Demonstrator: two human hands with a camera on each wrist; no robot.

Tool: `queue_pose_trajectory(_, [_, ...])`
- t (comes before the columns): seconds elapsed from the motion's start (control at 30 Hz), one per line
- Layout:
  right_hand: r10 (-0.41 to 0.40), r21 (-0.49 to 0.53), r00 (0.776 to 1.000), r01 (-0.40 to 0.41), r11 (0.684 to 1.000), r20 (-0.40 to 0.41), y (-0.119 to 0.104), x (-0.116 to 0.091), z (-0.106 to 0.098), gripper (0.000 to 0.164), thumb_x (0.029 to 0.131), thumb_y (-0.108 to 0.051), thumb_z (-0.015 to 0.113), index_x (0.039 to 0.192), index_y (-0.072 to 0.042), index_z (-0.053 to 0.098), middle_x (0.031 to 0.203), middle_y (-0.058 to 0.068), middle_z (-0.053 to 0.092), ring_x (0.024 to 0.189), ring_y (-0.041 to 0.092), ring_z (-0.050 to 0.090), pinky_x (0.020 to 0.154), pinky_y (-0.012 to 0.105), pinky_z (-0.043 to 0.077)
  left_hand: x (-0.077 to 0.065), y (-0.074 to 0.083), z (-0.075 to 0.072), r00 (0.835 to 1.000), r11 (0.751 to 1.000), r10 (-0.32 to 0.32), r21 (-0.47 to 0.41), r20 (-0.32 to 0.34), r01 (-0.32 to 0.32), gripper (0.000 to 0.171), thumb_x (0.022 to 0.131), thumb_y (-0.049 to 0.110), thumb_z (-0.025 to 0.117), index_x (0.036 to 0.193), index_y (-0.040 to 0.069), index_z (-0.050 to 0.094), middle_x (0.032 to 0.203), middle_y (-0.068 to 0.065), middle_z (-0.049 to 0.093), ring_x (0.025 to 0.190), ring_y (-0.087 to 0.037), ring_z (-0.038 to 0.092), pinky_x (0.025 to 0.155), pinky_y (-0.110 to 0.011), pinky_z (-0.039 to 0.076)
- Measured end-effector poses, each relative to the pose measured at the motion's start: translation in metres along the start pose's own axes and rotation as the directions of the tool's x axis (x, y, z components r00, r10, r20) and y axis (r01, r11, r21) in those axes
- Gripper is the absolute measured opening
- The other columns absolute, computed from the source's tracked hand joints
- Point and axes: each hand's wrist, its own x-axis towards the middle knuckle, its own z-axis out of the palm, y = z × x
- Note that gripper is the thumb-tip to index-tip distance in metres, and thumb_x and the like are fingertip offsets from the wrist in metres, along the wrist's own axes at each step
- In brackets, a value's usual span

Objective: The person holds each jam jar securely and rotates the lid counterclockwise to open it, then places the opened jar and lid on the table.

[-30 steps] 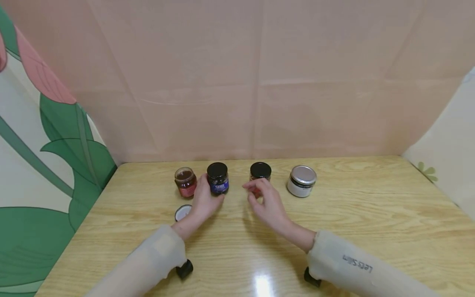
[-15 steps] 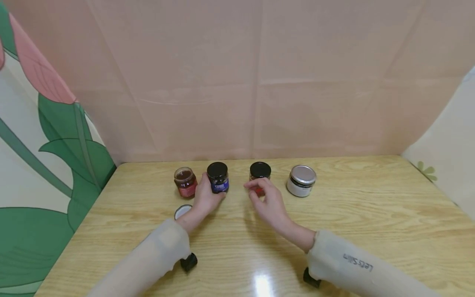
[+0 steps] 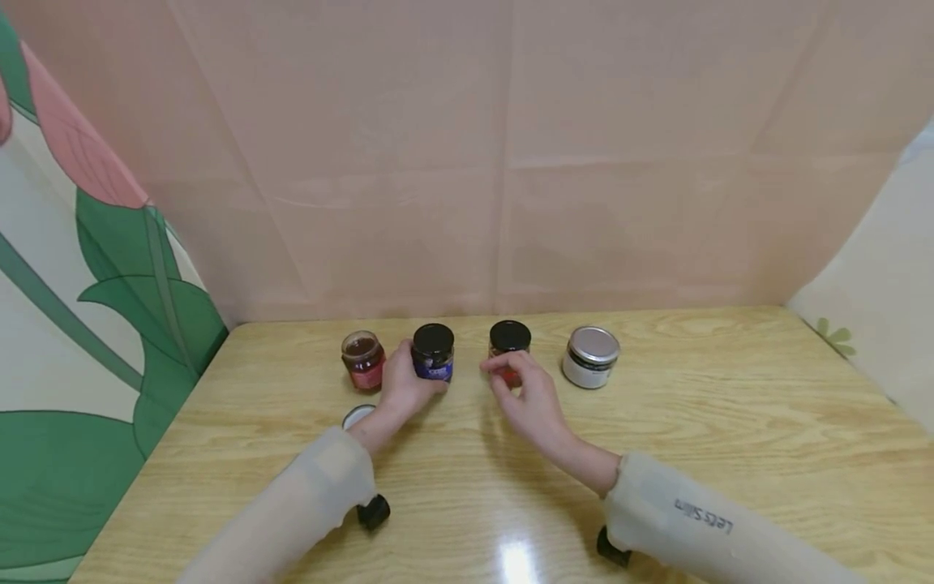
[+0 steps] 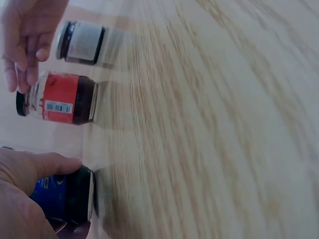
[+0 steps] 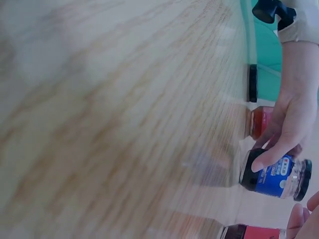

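Observation:
My left hand [image 3: 409,391] grips a jar with a blue label [image 3: 434,363] and black lid, fingers on its left side and thumb across the front. In the right wrist view, the blue-labelled jar [image 5: 273,175] stands low at the tabletop. My right hand [image 3: 535,405] hovers in front of a red-labelled jar [image 3: 509,336], also black-lidded, with fingers loosely bent and nothing held. From the left wrist, those fingertips appear beside the lid end of the red-labelled jar [image 4: 61,98].
Left of the held jar stands an uncovered jar of dark red contents [image 3: 365,371]. A loose lid [image 3: 357,416] lies in front of it, partly hidden by my left wrist. At the right is a white-labelled jar with a silver lid [image 3: 589,367]. A pink backdrop [image 3: 467,162] rises behind the wooden table [image 3: 730,454].
The blue-labelled jar has shifted slightly right in my left hand, away from the uncovered jar; my left forearm has moved a little right and forward. My right hand stays nearly still.

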Motion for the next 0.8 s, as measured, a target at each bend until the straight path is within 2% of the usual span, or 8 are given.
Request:
queue_pose_trajectory(0.3, [-0.018, 0.005, 0.999, 0.019, 1.0, -0.028, 0.0, 0.001, 0.0, 0.019, 0.083, 0.007, 0.059, 0.097, -0.003, 0.069, 0.098, 0.008, 0.066, 0.081, 0.019, 0.062, 0.07, 0.024, 0.051, -0.014, 0.006, -0.006, 0.991, 0.992, 0.129, 0.005, 0.035, -0.129, 0.067, 0.059, 0.013, 0.09, 0.117, 0.0, 0.059, 0.106, -0.017, 0.067, 0.1, -0.031, 0.062, 0.093, -0.044, 0.048])
queue_pose_trajectory(0.5, [-0.061, 0.037, 0.996, 0.064, 0.997, -0.061, 0.0, 0.001, -0.002, 0.017, 0.083, 0.008, 0.058, 0.095, 0.0, 0.068, 0.094, 0.009, 0.066, 0.082, 0.02, 0.061, 0.07, 0.025, 0.052, -0.021, 0.004, -0.012, 0.988, 0.989, 0.151, 0.004, 0.036, -0.151, 0.067, 0.058, 0.016, 0.091, 0.115, 0.001, 0.059, 0.102, -0.015, 0.067, 0.092, -0.027, 0.064, 0.082, -0.04, 0.053])
queue_pose_trajectory(0.67, [-0.05, 0.063, 0.997, 0.054, 0.997, -0.066, 0.0, 0.003, -0.002, 0.016, 0.084, 0.007, 0.06, 0.095, -0.002, 0.067, 0.095, 0.009, 0.066, 0.081, 0.017, 0.06, 0.068, 0.023, 0.05, -0.026, 0.006, -0.017, 0.986, 0.988, 0.152, -0.04, 0.063, -0.15, 0.067, 0.059, 0.017, 0.09, 0.116, 0.002, 0.059, 0.102, -0.013, 0.065, 0.092, -0.027, 0.064, 0.081, -0.038, 0.056])
queue_pose_trajectory(0.8, [-0.036, 0.075, 0.998, 0.04, 0.996, -0.05, -0.001, 0.004, -0.003, 0.013, 0.087, 0.0, 0.064, 0.099, -0.004, 0.067, 0.096, 0.008, 0.067, 0.079, 0.016, 0.059, 0.066, 0.02, 0.049, -0.029, 0.007, -0.021, 0.984, 0.985, 0.163, -0.066, 0.076, -0.159, 0.067, 0.06, 0.016, 0.09, 0.117, 0.0, 0.06, 0.105, -0.011, 0.065, 0.096, -0.025, 0.063, 0.082, -0.036, 0.056])
